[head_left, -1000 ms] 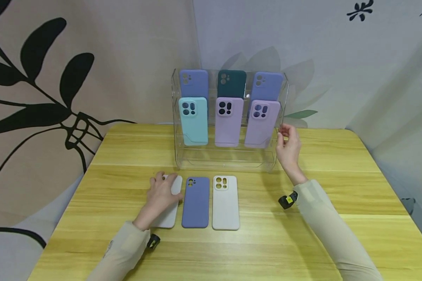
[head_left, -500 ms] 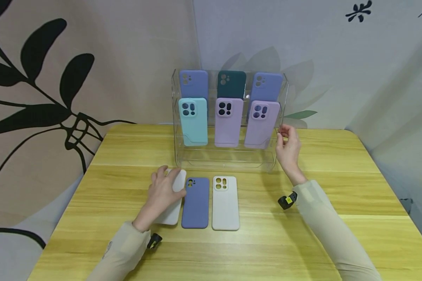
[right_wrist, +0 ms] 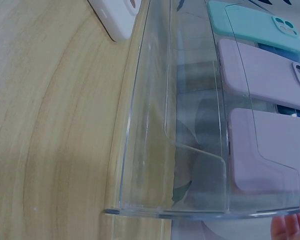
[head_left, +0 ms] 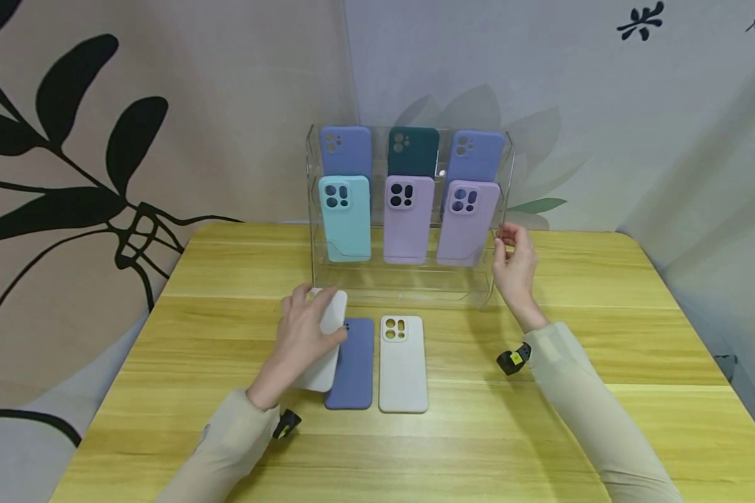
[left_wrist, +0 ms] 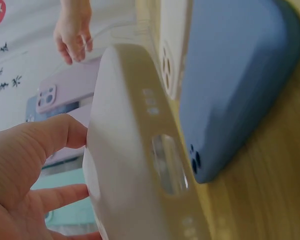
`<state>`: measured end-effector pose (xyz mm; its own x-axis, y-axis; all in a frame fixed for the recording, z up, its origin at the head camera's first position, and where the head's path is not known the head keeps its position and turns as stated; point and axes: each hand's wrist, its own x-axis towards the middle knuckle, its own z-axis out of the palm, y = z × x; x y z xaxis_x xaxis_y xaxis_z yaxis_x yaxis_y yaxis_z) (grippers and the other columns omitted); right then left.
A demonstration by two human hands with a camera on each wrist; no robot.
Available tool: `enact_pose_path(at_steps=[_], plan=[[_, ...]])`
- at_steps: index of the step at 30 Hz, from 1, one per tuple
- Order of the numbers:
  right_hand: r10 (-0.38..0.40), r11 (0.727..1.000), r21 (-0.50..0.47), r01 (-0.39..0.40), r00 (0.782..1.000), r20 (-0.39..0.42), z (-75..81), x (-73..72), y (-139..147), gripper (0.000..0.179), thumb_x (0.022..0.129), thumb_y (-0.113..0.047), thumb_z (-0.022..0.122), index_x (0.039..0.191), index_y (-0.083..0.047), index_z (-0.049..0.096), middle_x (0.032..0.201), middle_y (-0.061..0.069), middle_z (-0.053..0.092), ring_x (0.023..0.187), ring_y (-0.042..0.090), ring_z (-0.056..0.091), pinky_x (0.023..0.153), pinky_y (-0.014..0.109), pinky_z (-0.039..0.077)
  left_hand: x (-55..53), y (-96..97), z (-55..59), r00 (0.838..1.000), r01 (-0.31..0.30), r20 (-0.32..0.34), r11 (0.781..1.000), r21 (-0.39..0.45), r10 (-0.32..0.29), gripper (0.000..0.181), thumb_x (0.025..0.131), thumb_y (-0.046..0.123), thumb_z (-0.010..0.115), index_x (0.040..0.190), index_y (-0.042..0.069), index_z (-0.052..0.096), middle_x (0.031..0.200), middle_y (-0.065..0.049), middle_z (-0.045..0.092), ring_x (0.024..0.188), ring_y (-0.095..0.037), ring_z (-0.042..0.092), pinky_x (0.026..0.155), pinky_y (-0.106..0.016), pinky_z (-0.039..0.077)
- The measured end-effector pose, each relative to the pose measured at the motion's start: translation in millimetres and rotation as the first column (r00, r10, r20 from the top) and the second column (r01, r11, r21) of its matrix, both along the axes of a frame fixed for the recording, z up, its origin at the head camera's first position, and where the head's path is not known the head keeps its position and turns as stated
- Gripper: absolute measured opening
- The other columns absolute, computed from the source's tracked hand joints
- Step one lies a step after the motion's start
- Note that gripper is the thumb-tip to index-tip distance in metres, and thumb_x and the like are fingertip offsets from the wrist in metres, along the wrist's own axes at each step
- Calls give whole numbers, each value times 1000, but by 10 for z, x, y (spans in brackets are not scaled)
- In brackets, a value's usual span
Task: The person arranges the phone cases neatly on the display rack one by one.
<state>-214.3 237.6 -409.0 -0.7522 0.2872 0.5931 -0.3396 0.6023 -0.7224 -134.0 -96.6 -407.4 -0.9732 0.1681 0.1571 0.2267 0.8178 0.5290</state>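
Observation:
My left hand grips a white phone case by its sides, tilted and raised off the table. In the left wrist view, thumb and fingers press on the white case's face, and its bottom edge with a port slot shows. Beneath and right of it lies a blue-violet phone case, partly covered. Further right lies another white phone case with camera cutouts. My right hand holds the right side edge of a clear tiered display stand; only some fingertips show in the right wrist view.
On the stand's middle tier lean a turquoise case and two lilac cases. Behind them stand two periwinkle cases and a dark green case. A patterned wall cloth hangs behind the wooden table.
My left hand has lifted the white case from the table and moved it forward and right, over the blue-violet case's left edge. The right hand stays at the stand.

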Motion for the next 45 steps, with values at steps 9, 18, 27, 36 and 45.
enact_pose_path(at_steps=[9,18,27,36,45], plan=[[2,1000,3,-2,1000,0,-9,-6,6,20,89,8,52,109,12,54,99,26,58,89,33,58,64,3,38,-54,129,71,997,27,-68,998,57,-23,65,69,20,74,131,11,54,139,-27,34,118,-45,34,75,-58,45],[-9,1000,2,9,1000,-5,12,2,-13,20,89,9,52,109,12,54,99,26,59,89,34,59,62,3,37,-135,251,135,986,58,-163,994,98,-41,65,68,18,71,131,11,54,139,-26,33,116,-46,34,74,-57,45],[-5,1000,-1,5,1000,5,16,3,-11,20,90,8,52,109,11,54,100,26,58,89,34,59,62,3,37,-248,378,227,962,69,-273,988,140,-29,63,68,15,72,129,11,56,137,-27,35,107,-42,38,71,-52,46],[-11,1000,11,11,1000,1,17,8,-8,20,89,8,52,109,12,54,99,26,59,88,34,59,62,3,37,-439,519,318,890,90,-457,975,204,13,61,69,16,72,127,8,57,136,-29,36,106,-43,40,76,-51,42],[-11,1000,22,12,1000,-14,29,5,-8,20,88,8,53,108,12,54,98,26,59,88,35,59,62,2,37,-658,648,332,799,74,-598,977,200,61,59,71,17,73,127,9,56,136,-28,34,109,-43,38,81,-51,41]])
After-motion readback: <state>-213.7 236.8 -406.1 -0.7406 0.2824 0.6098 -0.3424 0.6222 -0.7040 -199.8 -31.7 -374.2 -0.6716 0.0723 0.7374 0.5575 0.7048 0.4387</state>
